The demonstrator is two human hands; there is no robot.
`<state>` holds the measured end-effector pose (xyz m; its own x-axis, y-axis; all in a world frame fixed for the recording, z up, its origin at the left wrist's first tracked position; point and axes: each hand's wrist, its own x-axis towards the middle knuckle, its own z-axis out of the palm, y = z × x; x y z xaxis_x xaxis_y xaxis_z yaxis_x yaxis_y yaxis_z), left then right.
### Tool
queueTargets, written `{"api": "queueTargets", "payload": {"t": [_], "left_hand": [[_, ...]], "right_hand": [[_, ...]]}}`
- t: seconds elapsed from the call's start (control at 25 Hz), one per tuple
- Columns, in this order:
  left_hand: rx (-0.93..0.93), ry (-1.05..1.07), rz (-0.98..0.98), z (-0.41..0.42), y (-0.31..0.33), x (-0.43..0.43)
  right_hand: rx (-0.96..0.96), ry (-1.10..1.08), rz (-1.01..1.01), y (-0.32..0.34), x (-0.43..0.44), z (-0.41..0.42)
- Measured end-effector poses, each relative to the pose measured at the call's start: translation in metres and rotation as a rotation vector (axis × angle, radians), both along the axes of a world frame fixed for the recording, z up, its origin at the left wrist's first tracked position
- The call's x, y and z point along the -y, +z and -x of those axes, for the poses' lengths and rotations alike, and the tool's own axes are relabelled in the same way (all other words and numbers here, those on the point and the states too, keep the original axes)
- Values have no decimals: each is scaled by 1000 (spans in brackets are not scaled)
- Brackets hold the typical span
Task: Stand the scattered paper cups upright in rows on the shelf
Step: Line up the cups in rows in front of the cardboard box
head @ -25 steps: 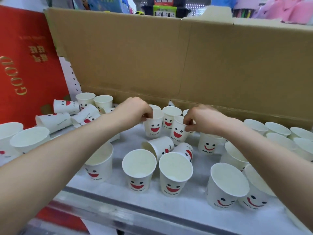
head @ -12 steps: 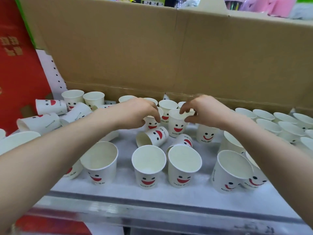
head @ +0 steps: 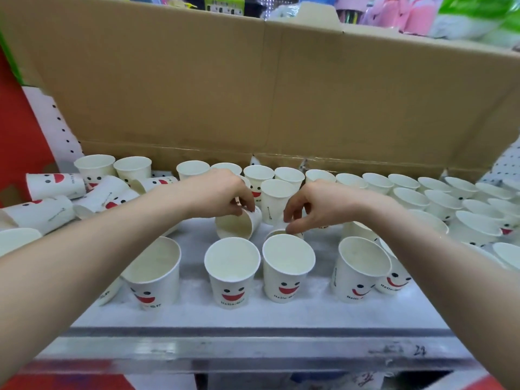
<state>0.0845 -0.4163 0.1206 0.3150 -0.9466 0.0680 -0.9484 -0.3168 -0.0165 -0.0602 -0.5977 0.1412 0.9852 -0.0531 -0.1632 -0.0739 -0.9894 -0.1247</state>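
Observation:
White paper cups with red smiley faces cover the white shelf (head: 281, 313). My left hand (head: 225, 194) pinches the far end of a tipped cup (head: 235, 226) whose mouth faces me. My right hand (head: 320, 205) pinches the rim of a second lying cup (head: 281, 233), mostly hidden behind an upright front cup (head: 287, 268). Between my hands stands an upright cup (head: 277, 197) with its seam toward me. Upright cups line the back (head: 377, 182) and right side. Several cups lie on their sides at the left (head: 53, 185).
A tall cardboard wall (head: 253, 94) closes off the back of the shelf. A red panel (head: 22, 136) stands at the left. The shelf's metal front edge (head: 253, 350) runs across below the front row of upright cups (head: 232, 271).
Both hands let go of the upright middle cups and came down and toward me onto the two lying cups. The view shifted right and closer.

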Motion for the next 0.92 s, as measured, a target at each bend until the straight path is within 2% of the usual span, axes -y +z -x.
{"api": "queueTargets", "payload": {"t": [0.2, 0.32, 0.4, 0.48, 0.56, 0.68, 0.76, 0.92], "left_hand": [[124, 79, 137, 2, 0, 6], [121, 148, 165, 3, 2, 9], [112, 189, 135, 4, 2, 12], [114, 218, 84, 7, 2, 13], [84, 239, 77, 10, 4, 13], [15, 276, 134, 12, 4, 12], [3, 291, 156, 11, 3, 11], [-21, 217, 175, 10, 4, 4]], "right_hand": [[168, 37, 253, -10, 12, -5], [265, 66, 431, -15, 19, -8], [259, 62, 380, -17, 21, -8], [152, 39, 296, -14, 22, -8], [110, 67, 311, -15, 23, -9], [271, 53, 351, -14, 30, -15], [335, -7, 278, -4, 37, -16], [175, 28, 126, 7, 43, -18]]}}
